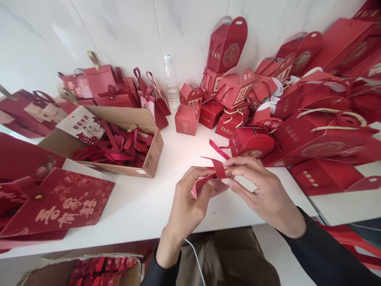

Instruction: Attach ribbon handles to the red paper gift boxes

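Both my hands meet over the white table near its front edge. My left hand pinches the lower left end of a small red paper strip that is folded into a loop. My right hand grips the same red strip from the right, fingers closed on its fold. One end of the strip sticks up toward the back. A cardboard box holding several more red strips stands to the left of my hands.
Folded red gift boxes and red gift bags crowd the back and right of the table. A clear water bottle stands against the wall. Flat red cards lie at the left. Another cardboard box sits below the table edge.
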`<state>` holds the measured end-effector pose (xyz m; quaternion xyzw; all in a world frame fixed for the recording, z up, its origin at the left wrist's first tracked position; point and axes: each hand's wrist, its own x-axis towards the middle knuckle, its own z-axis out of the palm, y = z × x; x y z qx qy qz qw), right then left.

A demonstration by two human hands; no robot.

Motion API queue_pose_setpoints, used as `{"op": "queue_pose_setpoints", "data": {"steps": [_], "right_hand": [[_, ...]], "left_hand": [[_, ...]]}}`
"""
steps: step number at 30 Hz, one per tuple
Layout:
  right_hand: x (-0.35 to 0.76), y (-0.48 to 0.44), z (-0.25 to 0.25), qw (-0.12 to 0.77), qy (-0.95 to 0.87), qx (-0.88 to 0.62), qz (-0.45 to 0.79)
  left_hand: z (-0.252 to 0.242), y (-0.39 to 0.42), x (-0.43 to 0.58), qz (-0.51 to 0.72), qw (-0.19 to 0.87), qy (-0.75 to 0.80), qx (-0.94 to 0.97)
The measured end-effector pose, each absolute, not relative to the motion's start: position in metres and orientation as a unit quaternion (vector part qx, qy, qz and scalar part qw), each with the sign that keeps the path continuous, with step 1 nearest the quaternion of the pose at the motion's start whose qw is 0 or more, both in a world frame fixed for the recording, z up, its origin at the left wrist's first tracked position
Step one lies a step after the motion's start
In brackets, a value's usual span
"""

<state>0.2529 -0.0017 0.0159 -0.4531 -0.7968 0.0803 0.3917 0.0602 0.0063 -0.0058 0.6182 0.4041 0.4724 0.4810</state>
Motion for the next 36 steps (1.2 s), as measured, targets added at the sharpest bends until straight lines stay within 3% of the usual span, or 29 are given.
{"op": "queue_pose_setpoints", "data": {"steps": [8,36], "right_hand": [[0.2494,-0.002,0.0144,0.367,-0.829,-0.419,0.05],[0.2529,-0.0099,0.0178,0.414,-0.742,-0.498,0.176]], "left_hand": [[-0.0092,0.0035,0.0598,0.477,0.505,0.386,0.608],[-0.0102,0.008,0.0686,0.459,0.501,0.401,0.614]]}}
